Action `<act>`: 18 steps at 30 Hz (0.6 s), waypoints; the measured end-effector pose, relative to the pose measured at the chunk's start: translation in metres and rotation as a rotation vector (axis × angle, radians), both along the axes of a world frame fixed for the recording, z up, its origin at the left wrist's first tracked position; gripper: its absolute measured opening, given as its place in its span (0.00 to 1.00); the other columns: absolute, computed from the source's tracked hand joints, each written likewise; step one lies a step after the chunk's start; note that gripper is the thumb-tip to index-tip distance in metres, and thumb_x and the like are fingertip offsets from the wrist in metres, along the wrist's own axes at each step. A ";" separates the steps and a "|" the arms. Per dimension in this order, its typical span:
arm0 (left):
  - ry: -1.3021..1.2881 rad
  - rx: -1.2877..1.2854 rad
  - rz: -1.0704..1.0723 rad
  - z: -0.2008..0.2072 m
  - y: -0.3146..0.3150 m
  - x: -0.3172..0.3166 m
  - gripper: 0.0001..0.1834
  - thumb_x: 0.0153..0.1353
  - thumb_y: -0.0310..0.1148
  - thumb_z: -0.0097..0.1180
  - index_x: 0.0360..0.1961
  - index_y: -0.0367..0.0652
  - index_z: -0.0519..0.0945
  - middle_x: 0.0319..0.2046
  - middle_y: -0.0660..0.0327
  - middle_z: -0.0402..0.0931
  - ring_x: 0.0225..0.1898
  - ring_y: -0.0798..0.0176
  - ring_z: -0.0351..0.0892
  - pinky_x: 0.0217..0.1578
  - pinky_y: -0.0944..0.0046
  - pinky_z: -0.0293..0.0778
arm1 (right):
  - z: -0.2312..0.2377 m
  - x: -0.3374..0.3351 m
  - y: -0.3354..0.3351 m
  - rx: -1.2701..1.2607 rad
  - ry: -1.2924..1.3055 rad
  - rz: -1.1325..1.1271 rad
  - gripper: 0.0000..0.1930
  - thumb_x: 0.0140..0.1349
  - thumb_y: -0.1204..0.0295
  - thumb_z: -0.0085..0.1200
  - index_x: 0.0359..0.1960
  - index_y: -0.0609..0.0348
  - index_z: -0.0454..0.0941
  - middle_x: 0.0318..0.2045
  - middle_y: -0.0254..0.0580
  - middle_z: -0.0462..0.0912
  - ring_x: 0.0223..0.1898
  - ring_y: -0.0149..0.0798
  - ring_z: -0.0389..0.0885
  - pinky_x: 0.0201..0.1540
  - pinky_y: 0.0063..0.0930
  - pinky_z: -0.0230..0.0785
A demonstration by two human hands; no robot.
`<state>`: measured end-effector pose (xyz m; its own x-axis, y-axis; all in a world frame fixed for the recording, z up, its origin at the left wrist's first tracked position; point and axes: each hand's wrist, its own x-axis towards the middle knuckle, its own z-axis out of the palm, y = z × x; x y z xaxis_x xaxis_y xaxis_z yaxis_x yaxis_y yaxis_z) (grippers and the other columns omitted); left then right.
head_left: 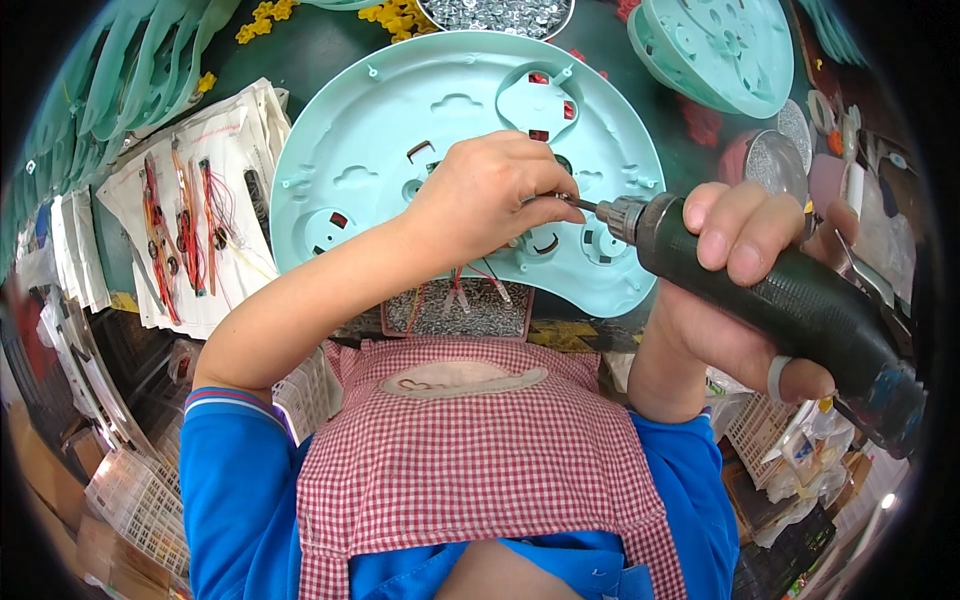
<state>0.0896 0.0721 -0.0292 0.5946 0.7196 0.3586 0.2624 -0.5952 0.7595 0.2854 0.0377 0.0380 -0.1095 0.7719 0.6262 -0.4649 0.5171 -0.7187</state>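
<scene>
My right hand (745, 250) is wrapped round a dark power screwdriver (790, 300), tilted so its bit points left. At the bit's tip, the thumb and fingers of my left hand (495, 190) are pinched together, with a small metal piece, seemingly a screw, between them. Both hands are above a large mint-green curved plastic shell (350, 120), which lies with its hollow inner side up. Red parts show through cutouts in the shell. Thin wires with clear ends (462, 298) hang over its near edge. The spot beneath my left fingers is hidden.
A tray of small metal screws (440, 322) sits between the shell and my checked apron. White sheets with wired parts (190, 220) lie at left. Stacked mint shells (715, 50) stand far right, others far left. A round bowl (497, 15) of shiny metal pieces is at the back.
</scene>
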 end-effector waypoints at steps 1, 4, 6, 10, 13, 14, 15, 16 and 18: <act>0.004 0.003 0.022 -0.001 -0.002 -0.002 0.10 0.41 0.31 0.72 0.27 0.45 0.84 0.23 0.66 0.78 0.28 0.63 0.77 0.30 0.64 0.74 | -0.002 -0.002 0.002 0.002 0.005 0.012 0.53 0.49 0.28 0.54 0.66 0.58 0.60 0.32 0.35 0.73 0.33 0.35 0.71 0.42 0.35 0.64; 0.023 0.061 0.044 0.003 -0.003 0.001 0.11 0.40 0.32 0.72 0.27 0.44 0.84 0.24 0.65 0.78 0.28 0.62 0.77 0.30 0.64 0.74 | 0.003 -0.002 -0.004 -0.010 -0.011 -0.032 0.54 0.49 0.28 0.53 0.67 0.58 0.59 0.32 0.35 0.73 0.33 0.35 0.71 0.42 0.35 0.64; 0.032 0.117 0.079 0.006 -0.003 0.003 0.12 0.40 0.32 0.72 0.28 0.44 0.83 0.26 0.65 0.78 0.29 0.61 0.77 0.31 0.64 0.74 | 0.000 -0.003 -0.005 -0.003 -0.009 -0.062 0.54 0.49 0.28 0.53 0.67 0.58 0.58 0.33 0.36 0.74 0.33 0.36 0.72 0.42 0.35 0.64; 0.172 0.163 0.123 0.008 0.000 -0.004 0.13 0.43 0.32 0.70 0.31 0.43 0.84 0.28 0.64 0.77 0.32 0.59 0.76 0.33 0.63 0.74 | -0.012 -0.004 0.003 0.023 -0.061 -0.107 0.54 0.50 0.28 0.52 0.68 0.58 0.57 0.34 0.40 0.75 0.34 0.37 0.73 0.41 0.37 0.64; 0.231 0.150 0.103 0.000 0.005 0.002 0.09 0.46 0.31 0.68 0.31 0.43 0.85 0.27 0.64 0.76 0.32 0.59 0.75 0.35 0.61 0.75 | -0.009 0.006 0.006 0.031 -0.172 -0.191 0.54 0.51 0.28 0.52 0.67 0.60 0.56 0.33 0.42 0.76 0.33 0.39 0.73 0.40 0.39 0.64; 0.240 0.158 0.112 -0.002 0.004 0.002 0.09 0.46 0.31 0.68 0.30 0.43 0.85 0.27 0.64 0.76 0.32 0.59 0.75 0.35 0.61 0.75 | -0.012 0.003 0.007 0.015 -0.163 -0.190 0.53 0.51 0.28 0.52 0.66 0.60 0.56 0.32 0.42 0.76 0.32 0.39 0.73 0.39 0.39 0.64; 0.250 0.166 0.121 -0.004 0.003 0.001 0.08 0.46 0.31 0.68 0.30 0.43 0.85 0.27 0.64 0.76 0.32 0.59 0.75 0.35 0.61 0.75 | -0.015 0.001 0.009 0.005 -0.148 -0.180 0.53 0.51 0.28 0.52 0.65 0.61 0.56 0.32 0.42 0.76 0.32 0.40 0.74 0.39 0.39 0.64; 0.254 0.165 0.137 -0.005 0.002 0.000 0.08 0.46 0.31 0.67 0.30 0.44 0.85 0.27 0.64 0.76 0.32 0.59 0.75 0.35 0.61 0.75 | -0.018 -0.001 0.011 -0.003 -0.134 -0.172 0.52 0.51 0.28 0.52 0.64 0.62 0.56 0.31 0.43 0.76 0.32 0.40 0.74 0.38 0.39 0.65; 0.251 0.163 0.145 -0.005 0.003 0.000 0.07 0.47 0.31 0.67 0.29 0.44 0.86 0.27 0.64 0.76 0.32 0.60 0.75 0.34 0.61 0.75 | -0.021 -0.004 0.010 -0.015 -0.119 -0.175 0.52 0.51 0.28 0.52 0.62 0.62 0.57 0.31 0.44 0.76 0.31 0.40 0.74 0.38 0.39 0.65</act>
